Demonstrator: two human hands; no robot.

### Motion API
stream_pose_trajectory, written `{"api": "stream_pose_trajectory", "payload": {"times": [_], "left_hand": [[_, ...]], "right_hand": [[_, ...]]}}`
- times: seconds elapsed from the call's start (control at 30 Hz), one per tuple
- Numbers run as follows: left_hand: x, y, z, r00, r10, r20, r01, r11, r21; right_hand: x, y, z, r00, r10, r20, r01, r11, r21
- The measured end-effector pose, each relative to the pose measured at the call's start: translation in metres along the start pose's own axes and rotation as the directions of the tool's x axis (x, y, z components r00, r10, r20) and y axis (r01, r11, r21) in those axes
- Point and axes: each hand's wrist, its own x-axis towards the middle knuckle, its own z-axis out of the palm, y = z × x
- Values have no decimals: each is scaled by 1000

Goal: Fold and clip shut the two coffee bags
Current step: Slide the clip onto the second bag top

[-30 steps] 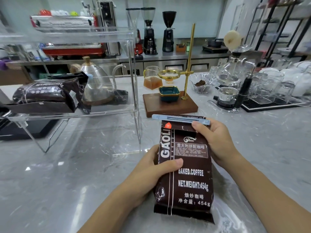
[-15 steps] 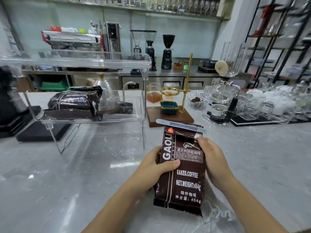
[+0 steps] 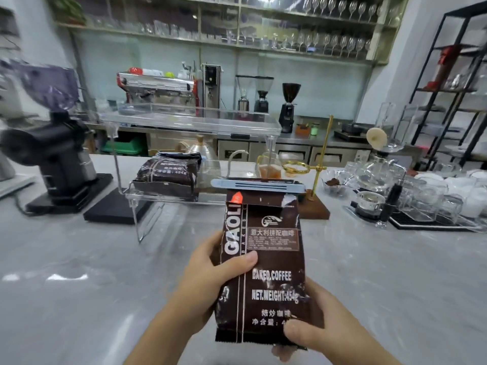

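two hands point(image 3: 208, 283) point(image 3: 326, 325) grip a clipped coffee bag point(image 3: 266, 272) above a grey marble counter point(image 3: 79, 285) in a café.

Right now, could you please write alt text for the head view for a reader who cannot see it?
Two hands hold a dark coffee bag upright above a grey counter, its folded top shut by a blue clip; left hand grips mid-bag, right hand the bottom. A second coffee bag lies on a clear rack behind.
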Motion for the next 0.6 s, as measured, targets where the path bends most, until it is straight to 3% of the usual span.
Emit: {"api": "stream_pose_trajectory", "payload": {"times": [0.4,0.6], "left_hand": [[11,44,-34,974,-139,-176,144,990,14],[21,46,-39,968,-77,-238,89,995,41]], "right_hand": [[62,-16,41,987,36,-157,-11,987,160],[81,-26,41,981,18,-191,31,968,248]]}}
